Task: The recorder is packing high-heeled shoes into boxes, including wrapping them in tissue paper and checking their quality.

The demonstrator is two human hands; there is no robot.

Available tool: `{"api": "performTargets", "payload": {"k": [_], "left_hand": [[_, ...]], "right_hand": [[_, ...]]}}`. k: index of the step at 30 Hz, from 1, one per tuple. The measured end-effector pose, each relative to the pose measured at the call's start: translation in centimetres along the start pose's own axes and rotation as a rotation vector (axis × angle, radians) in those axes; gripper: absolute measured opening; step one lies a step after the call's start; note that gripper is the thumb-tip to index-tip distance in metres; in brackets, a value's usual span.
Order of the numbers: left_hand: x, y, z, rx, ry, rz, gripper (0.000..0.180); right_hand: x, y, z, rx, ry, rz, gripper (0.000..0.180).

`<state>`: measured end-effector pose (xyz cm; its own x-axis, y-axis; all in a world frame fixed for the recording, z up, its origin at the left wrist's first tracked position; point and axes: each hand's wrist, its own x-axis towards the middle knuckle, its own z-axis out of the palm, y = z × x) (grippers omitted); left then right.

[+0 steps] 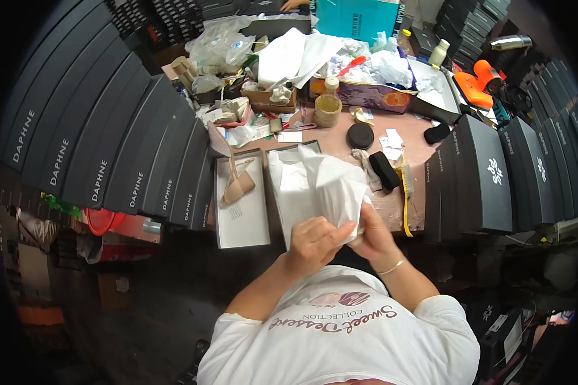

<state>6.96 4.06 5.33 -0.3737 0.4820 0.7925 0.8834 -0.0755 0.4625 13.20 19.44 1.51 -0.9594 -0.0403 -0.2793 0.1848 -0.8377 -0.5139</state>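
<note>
My left hand is closed on the lower end of a bunched sheet of white tissue paper. My right hand wraps the paper's right side, its fingers partly hidden. Whether anything lies inside the paper cannot be made out. The sheet spreads over a grey-edged shoe box in front of me. Left of it lies a second shallow box part with a white inside, and a beige heeled sandal rests in it. Another beige shoe shows at its far left corner.
Dark shoe boxes are stacked high on the left, with more boxes on the right. A black brush, a yellow-handled brush and a round black tin lie right of the paper. Behind stand a jar and a carton of crumpled paper.
</note>
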Motion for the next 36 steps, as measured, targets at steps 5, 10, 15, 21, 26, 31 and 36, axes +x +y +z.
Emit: {"api": "performTargets", "payload": {"k": [5, 10, 15, 21, 26, 31, 36], "left_hand": [[-1.9, -0.9, 2.2, -0.027, 0.032, 0.077, 0.04], [-3.2, 1.7, 3.9, -0.159, 0.077, -0.024, 0.031], [-3.6, 0.2, 3.8, -0.159, 0.141, -0.162, 0.034], [-3.5, 2.9, 6.1, -0.296, -0.135, 0.016, 0.027], [-4.7, -1.0, 5.5, -0.206, -0.43, -0.168, 0.028], [-7.0, -12.1, 5.6, 0.26, -0.645, -0.618, 0.03], [-7.8, -16.8, 5.6, 0.271, -0.613, -0.631, 0.015]], "right_hand": [[1.6, 3.9, -1.4, -0.461, 0.191, -0.474, 0.032], [0.1, 1.7, -2.0, -0.363, 0.131, -0.169, 0.034], [-0.8, 1.7, -3.7, -0.787, -0.028, -0.176, 0.044], [0.4, -0.4, -9.0, -0.898, 0.199, -0.367, 0.048], [0.2, -7.0, -7.5, -1.881, 0.054, -0.724, 0.041], [2.4, -5.7, -8.8, -2.214, 0.226, -0.502, 0.017], [0.6, -6.7, -2.7, -1.93, 0.048, -0.456, 0.023]]}}
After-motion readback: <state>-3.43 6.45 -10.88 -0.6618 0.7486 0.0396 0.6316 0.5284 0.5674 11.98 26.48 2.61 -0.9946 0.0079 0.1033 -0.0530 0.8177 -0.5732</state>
